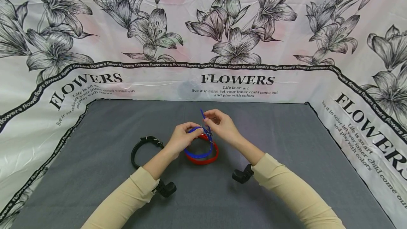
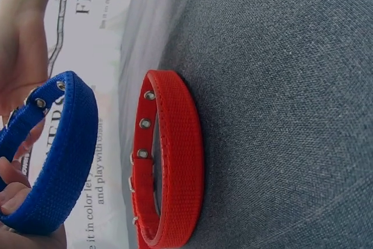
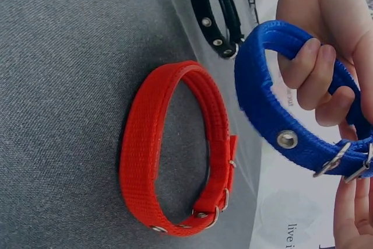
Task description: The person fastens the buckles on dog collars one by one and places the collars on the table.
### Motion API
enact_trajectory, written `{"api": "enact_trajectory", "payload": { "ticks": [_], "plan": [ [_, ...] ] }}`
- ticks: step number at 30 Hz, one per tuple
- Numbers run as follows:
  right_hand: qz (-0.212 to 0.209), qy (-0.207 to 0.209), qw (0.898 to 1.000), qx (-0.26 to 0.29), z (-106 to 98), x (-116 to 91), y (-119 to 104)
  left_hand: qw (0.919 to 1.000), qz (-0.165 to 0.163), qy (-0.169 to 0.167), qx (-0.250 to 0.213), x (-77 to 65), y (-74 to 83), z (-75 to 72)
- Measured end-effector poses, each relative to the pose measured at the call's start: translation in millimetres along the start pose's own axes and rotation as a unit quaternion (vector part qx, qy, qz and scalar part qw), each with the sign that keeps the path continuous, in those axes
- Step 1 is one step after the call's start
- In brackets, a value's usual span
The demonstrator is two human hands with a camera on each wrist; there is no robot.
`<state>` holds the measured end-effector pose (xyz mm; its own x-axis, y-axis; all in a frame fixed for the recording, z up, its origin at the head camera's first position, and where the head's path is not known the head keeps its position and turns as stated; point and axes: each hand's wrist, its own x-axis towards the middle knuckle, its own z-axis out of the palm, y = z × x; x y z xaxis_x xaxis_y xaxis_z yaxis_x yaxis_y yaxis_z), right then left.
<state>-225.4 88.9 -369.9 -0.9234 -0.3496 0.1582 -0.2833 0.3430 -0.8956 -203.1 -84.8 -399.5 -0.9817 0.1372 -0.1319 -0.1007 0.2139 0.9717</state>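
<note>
My left hand point(image 1: 182, 137) grips a blue dog collar point(image 1: 198, 156) near its buckle, thumb on top, with the collar closed in a loop. Opposite it, my right hand point(image 1: 222, 124) pinches the collar's strap end, whose tip point(image 1: 201, 112) sticks up past the fingers. In the right wrist view, left-hand fingers point(image 3: 315, 68) curl through the blue loop, and a metal eyelet point(image 3: 287, 139) and buckle point(image 3: 334, 160) show on the band. Just below the blue collar, a red collar point(image 1: 203, 162) lies on the table, looped and buckled.
A black collar point(image 1: 134, 153) rests on the grey cloth point(image 1: 273, 130) left of the red one, partly behind my left forearm. Black wrist-camera mounts point(image 1: 243, 174) hang by both sleeves. A flower-printed sheet point(image 1: 171, 84) borders the table at the back and sides.
</note>
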Motion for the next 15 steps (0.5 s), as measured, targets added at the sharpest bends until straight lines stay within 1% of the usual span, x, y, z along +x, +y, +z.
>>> {"api": "enact_trajectory", "payload": {
  "ticks": [3,6,10,13,15],
  "plan": [
    [-0.001,-0.009,1.000,-0.003,-1.0,-4.7,-13.3,1.0000,0.000,-0.003,0.004,-0.3,-0.2,-0.5],
    [-0.004,-0.015,1.000,-0.013,-1.7,-7.6,-19.5,1.0000,0.001,-0.004,0.009,-0.6,-0.5,-1.0],
    [-0.010,-0.023,1.000,-0.016,-1.8,-2.4,-4.9,0.9999,0.006,0.000,0.014,-1.0,-0.4,-1.2],
    [-0.013,-0.038,0.999,-0.010,-3.2,3.0,8.2,0.9998,0.010,0.009,0.014,-1.7,0.4,-0.9],
    [-0.016,-0.047,0.999,-0.011,-5.7,3.7,10.8,0.9998,0.012,0.012,0.011,-2.1,1.2,-0.4]
  ]
}}
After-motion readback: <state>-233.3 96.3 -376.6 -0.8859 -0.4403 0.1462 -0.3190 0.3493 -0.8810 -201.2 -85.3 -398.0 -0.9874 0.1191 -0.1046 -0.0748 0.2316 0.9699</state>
